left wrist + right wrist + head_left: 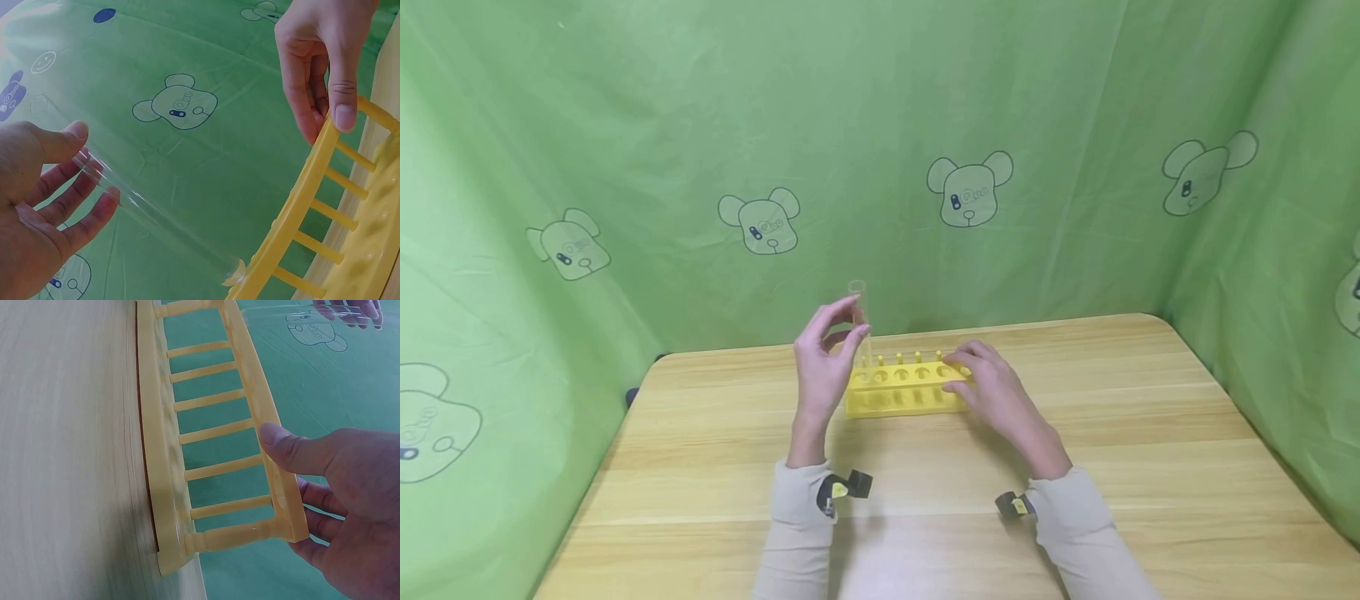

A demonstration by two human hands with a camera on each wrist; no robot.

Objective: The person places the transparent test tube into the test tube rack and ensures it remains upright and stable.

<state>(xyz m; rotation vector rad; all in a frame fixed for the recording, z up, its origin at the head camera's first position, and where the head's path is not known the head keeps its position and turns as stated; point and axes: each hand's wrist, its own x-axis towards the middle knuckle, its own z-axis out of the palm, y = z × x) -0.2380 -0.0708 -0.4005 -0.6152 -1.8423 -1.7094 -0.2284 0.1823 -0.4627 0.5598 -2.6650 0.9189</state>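
Observation:
A clear glass test tube (156, 203) is pinched between the thumb and fingers of my left hand (827, 354). It stands nearly upright in the head view, its lower end right at the top plate of the yellow test tube rack (902, 400), toward the left end. The tube looks see-through, with no contents showing. My right hand (996, 387) grips the right end of the rack's top plate, thumb on the near side and fingers on the far side, as the right wrist view shows. Round holes run along the top plate, with short pegs behind them.
The rack stands on a light wood-grain table (715, 492) near its back edge. A green curtain (865, 108) printed with bear faces surrounds the table at the back and sides. Each sleeved wrist carries a small black camera (859, 483).

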